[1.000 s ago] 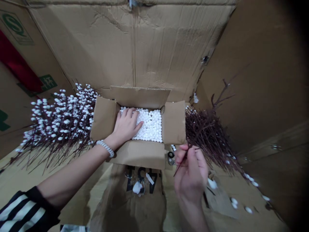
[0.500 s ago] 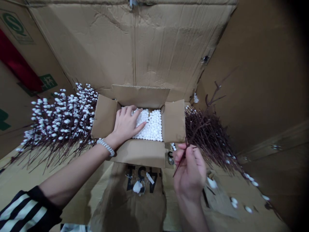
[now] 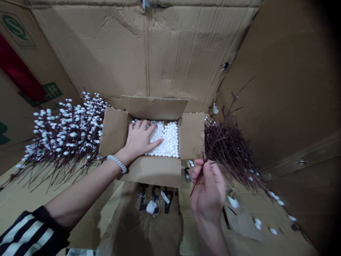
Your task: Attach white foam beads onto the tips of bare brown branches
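Observation:
My left hand (image 3: 140, 140) lies flat, fingers spread, on white foam balls (image 3: 169, 140) packed inside an open cardboard box (image 3: 153, 174) with its flaps folded outward. A white beaded bracelet (image 3: 117, 164) circles that wrist. My right hand (image 3: 207, 188) is at the box's front right corner, pinching a thin dark twig (image 3: 194, 188) between its fingers. Just behind it lies a bundle of bare dark branches (image 3: 229, 153). A heap of dark stems with white buds (image 3: 66, 137) lies left of the box.
Creased cardboard sheets (image 3: 146, 53) rise behind and to the right of the box, with more cardboard underneath. Loose white buds (image 3: 273, 231) lie at lower right. Small dark rings (image 3: 188, 176) and a white scrap (image 3: 151, 207) sit near the box front.
My left hand has slid a little to the right across the foam balls. My right hand has risen slightly with the twig, and the tall branch tips at right have shifted left.

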`<action>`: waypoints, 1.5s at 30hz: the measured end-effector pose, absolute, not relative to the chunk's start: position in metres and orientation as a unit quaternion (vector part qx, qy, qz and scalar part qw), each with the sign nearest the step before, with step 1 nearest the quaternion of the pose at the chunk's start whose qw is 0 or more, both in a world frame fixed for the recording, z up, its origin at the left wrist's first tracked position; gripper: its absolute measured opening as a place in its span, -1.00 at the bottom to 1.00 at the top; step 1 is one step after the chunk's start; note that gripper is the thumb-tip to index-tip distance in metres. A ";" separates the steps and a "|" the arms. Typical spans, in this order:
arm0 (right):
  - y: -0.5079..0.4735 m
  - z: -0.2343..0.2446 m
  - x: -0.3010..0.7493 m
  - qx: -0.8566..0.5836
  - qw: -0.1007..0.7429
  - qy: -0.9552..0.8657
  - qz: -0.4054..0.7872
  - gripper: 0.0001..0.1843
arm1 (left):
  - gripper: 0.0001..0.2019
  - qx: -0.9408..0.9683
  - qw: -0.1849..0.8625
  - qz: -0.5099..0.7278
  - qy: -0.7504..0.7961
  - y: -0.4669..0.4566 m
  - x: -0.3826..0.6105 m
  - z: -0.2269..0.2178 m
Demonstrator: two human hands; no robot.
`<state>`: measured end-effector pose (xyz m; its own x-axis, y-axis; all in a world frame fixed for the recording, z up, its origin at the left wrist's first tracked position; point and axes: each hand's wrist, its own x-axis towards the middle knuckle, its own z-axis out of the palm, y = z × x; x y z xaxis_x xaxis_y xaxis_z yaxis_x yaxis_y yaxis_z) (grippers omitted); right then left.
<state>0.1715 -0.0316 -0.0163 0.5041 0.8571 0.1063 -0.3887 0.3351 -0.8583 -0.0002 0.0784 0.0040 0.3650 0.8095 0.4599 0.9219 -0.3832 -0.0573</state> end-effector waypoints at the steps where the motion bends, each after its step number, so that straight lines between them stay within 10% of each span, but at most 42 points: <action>1: -0.032 -0.016 0.171 -0.411 0.764 -0.288 0.406 -0.70 | -0.42 -0.817 0.151 -0.187 -0.524 0.079 0.000 0.003; 45: -0.031 -0.019 0.170 -0.436 0.717 -0.276 0.468 -0.70 | -0.53 -0.858 -0.116 -0.040 -0.498 0.130 -0.004 0.030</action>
